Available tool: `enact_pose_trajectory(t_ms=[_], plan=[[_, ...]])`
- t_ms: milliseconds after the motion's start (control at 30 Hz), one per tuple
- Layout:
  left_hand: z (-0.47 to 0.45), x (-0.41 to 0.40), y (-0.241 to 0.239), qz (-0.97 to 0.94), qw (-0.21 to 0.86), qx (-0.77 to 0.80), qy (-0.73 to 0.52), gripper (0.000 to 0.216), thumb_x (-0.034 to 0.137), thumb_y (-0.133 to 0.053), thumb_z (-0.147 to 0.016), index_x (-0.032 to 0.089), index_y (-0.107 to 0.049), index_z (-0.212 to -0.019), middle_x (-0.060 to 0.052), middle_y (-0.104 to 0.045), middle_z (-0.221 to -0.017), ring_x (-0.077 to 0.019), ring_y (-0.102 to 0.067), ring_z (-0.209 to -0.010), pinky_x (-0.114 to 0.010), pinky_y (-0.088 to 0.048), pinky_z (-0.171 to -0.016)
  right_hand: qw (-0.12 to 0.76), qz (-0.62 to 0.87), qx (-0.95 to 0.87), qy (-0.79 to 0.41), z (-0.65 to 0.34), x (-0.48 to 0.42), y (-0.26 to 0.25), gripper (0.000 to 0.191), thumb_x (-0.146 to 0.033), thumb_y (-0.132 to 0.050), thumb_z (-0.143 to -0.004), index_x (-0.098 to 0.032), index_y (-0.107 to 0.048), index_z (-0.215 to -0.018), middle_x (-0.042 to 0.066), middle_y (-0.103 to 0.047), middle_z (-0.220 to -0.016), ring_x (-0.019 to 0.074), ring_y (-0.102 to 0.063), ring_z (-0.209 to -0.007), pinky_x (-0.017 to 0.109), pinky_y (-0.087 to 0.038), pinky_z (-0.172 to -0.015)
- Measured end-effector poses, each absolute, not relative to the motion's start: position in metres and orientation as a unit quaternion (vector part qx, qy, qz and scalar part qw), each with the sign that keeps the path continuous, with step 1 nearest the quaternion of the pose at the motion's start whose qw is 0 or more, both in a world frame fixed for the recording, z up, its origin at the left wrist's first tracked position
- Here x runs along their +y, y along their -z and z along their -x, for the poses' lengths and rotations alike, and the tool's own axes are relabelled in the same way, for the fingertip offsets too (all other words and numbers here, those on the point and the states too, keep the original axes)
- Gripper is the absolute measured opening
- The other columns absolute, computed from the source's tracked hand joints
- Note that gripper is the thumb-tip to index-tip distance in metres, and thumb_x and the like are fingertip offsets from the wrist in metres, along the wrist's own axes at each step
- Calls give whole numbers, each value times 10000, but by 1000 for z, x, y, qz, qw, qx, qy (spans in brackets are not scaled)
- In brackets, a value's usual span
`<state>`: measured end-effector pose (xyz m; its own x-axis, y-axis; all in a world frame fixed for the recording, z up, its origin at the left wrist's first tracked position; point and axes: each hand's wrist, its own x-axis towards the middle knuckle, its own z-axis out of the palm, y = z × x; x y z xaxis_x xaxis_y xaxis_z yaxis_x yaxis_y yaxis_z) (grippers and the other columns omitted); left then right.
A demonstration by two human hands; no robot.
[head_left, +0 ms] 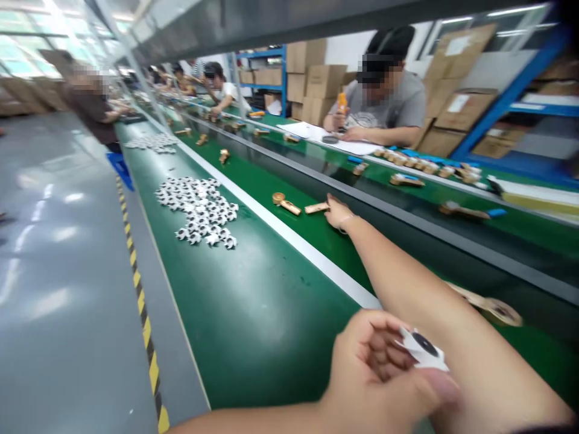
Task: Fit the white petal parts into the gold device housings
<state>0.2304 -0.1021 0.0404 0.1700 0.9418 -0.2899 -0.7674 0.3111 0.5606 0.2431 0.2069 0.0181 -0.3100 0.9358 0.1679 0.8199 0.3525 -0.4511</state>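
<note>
My left hand is closed in the foreground. Between thumb and fingers it pinches a small white bladed fan wheel with a black round centre. My right arm stretches forward across the green belt, past the left hand. At its end my right hand, with a thin bracelet at the wrist, has its fingers at one end of a gold-coloured handle-shaped part and seems to grip it; the fingertips are partly hidden. Just left of that lies another gold part with a round head and a handle.
Many similar white wheels lie grouped on the green bench. A white strip divides bench and belt. More gold parts lie along the line. Across it, a co-worker holds an orange tool. A metal beam runs overhead.
</note>
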Motion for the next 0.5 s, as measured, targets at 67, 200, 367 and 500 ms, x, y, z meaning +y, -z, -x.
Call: enact_pose_trajectory(t_ms=[67, 200, 367, 500], plan=[[-231, -97, -36, -123, 748, 311, -573, 732, 257, -1036, -207, 187, -657, -829, -38, -711, -709, -97, -596, -594, -209, -437, -579, 199, 518, -819, -146, -240, 205, -12, 382, -381, -631, -975, -172, -607, -1294, 109, -610, -1318, 237, -630, -1133, 466, -549, -953], [-228, -98, -36, -141, 754, 304, -565, 749, 312, -1037, -255, 171, -687, -903, -29, -691, -734, -106, -600, -627, -222, -463, -627, 204, 475, -841, -160, -271, 166, -15, 482, -312, -710, -897, -124, -572, -1319, 148, -640, -1258, 267, -644, -1117, 483, -531, -991], [-214, -105, -53, -253, 703, 283, -602, 508, 255, -955, -599, 173, -720, -1043, -44, -659, -971, -109, -624, -789, -211, -517, -711, 281, 473, -789, -272, -360, 44, -59, 765, -397, -770, -818, -222, -374, -1448, 91, -707, -1163, 228, -726, -998, 366, -608, -913], [-208, -103, -55, -354, 648, 302, -603, 351, 221, -880, -721, 197, -756, -1049, -68, -637, -1100, -166, -665, -938, -267, -586, -806, 333, 504, -691, -396, -408, -58, -93, 525, -399, -834, -776, -258, -595, -1221, 92, -724, -1233, 233, -744, -1041, 294, -632, -877]])
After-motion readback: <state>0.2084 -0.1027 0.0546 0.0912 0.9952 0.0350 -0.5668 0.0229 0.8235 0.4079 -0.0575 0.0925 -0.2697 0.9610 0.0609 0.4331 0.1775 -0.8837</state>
